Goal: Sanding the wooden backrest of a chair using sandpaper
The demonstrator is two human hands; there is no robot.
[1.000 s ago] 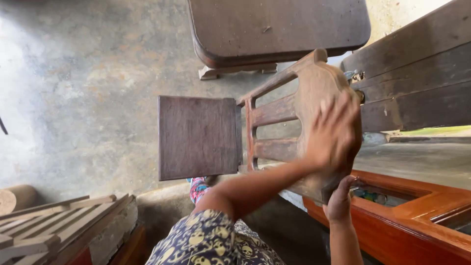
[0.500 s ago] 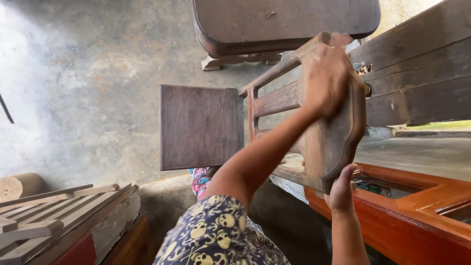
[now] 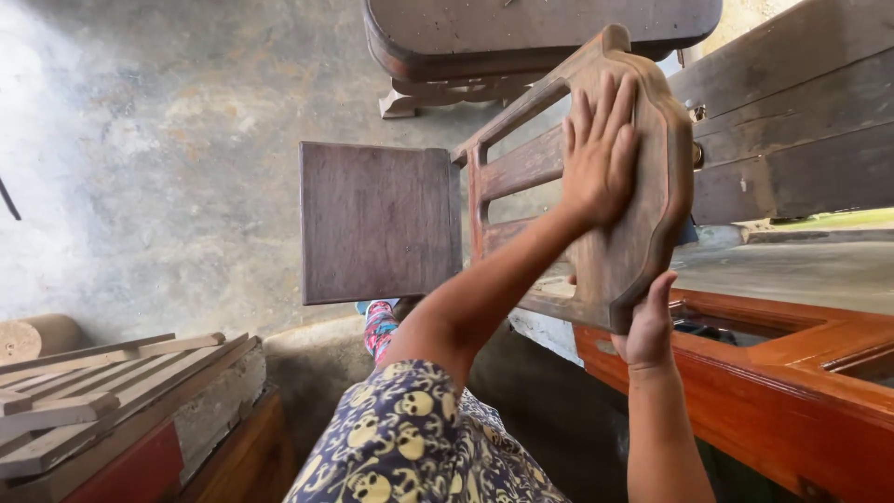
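Wooden chair (image 3: 559, 177), left hand (image 3: 598, 154) flat

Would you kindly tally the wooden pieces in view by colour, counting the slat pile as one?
Dark brown, unvarnished: 3 - chair, table, plank structure.
Glossy orange-red: 1 - frame.
Pale bare wood: 2 - slat pile, round log end.
Total: 6
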